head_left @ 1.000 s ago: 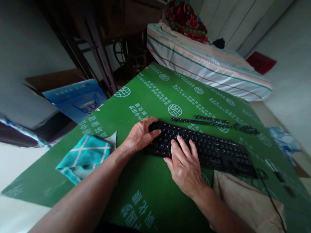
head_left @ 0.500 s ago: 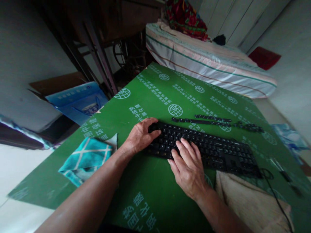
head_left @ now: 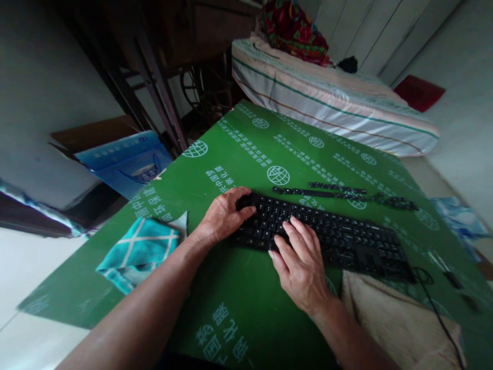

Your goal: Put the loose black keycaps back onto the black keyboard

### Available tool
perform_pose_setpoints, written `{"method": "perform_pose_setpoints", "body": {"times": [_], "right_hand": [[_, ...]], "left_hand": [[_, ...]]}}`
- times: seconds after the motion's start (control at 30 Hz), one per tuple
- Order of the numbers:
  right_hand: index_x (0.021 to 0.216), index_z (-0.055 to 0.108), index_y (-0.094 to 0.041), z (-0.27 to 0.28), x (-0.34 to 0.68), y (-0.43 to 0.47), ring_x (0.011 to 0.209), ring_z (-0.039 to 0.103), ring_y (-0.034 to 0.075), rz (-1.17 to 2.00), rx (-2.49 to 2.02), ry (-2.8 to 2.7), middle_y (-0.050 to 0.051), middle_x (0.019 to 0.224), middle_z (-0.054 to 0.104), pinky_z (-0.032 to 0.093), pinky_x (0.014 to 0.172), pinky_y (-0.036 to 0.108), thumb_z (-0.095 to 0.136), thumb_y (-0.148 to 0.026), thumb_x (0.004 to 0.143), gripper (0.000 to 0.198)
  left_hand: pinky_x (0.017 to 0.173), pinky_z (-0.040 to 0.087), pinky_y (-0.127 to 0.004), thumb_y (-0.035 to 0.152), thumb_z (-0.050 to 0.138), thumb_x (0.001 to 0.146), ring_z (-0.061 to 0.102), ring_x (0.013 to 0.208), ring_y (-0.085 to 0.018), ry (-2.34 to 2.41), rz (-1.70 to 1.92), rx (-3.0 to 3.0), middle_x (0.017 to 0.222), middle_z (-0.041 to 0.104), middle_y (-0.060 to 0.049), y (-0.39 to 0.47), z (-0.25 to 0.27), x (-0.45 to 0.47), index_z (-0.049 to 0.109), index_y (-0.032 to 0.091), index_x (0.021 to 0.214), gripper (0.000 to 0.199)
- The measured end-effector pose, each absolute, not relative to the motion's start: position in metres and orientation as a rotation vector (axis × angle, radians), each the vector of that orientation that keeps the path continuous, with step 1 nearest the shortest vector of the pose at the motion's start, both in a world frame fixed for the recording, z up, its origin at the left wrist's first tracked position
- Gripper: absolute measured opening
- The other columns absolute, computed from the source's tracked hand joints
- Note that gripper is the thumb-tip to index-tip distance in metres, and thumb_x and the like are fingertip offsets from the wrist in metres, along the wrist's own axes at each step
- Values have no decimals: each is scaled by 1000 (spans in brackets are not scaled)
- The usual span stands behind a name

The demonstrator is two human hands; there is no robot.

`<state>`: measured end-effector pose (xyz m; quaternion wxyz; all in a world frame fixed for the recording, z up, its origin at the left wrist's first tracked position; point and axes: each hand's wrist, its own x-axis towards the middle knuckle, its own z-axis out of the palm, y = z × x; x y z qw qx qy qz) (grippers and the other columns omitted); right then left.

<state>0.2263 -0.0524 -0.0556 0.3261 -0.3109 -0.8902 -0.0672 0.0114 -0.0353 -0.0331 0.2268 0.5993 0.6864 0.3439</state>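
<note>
A black keyboard (head_left: 370, 249) lies slantwise on the green tabletop (head_left: 227, 267), and its nearest row looks bare of some keycaps. My left hand (head_left: 223, 215) grips the keyboard's left end, thumb over the keys and fingers at the far corner. With its fingers apart, my right hand (head_left: 302, 270) rests on the lower middle keys; the thumb is by the front edge. What lies under those fingertips is hidden. Behind the keyboard are loose keycaps (head_left: 337, 185) in rows, along with a long black space bar (head_left: 318, 193).
A teal checked cloth (head_left: 140, 249) lies left of my left forearm. A beige cloth (head_left: 389, 308) sits at the near right, crossed by the keyboard's cable (head_left: 439, 313). Farther right is a slim dark-handled tool (head_left: 452, 279). Beyond the table stands a bed (head_left: 331, 113).
My right hand has shifted slightly to the right over the keys. My left hand keeps its hold on the keyboard's end.
</note>
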Motion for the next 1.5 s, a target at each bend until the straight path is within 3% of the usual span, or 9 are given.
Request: {"method": "perform_pose_setpoints", "body": {"times": [0.5,0.77,1.5], "right_hand": [[104,64,-14,-56,227,-52,129,45,34,-172,-801,-2371,19,125,59,44,99,56,60,-24,87,20],[100,63,-13,-52,231,-48,122,52,31,-151,-792,-2239,17,116,64,46,98,52,61,-17,86,15],[100,65,-14,-56,226,-49,126,48,32,-123,-811,-2325,17,120,62,43,99,55,60,-19,86,16]], "left_hand": [[103,44,-40,39,55,76,58,115,-25,1885,954,1654,126,62,-9,-35,-34,11,60,15,118,49],[104,42,-40,40,54,76,56,118,-26,1875,958,1646,128,60,-11,-36,-34,11,59,12,120,52],[103,43,-41,38,55,76,58,115,-26,1880,961,1641,127,61,-10,-36,-33,12,60,14,118,49]]}}
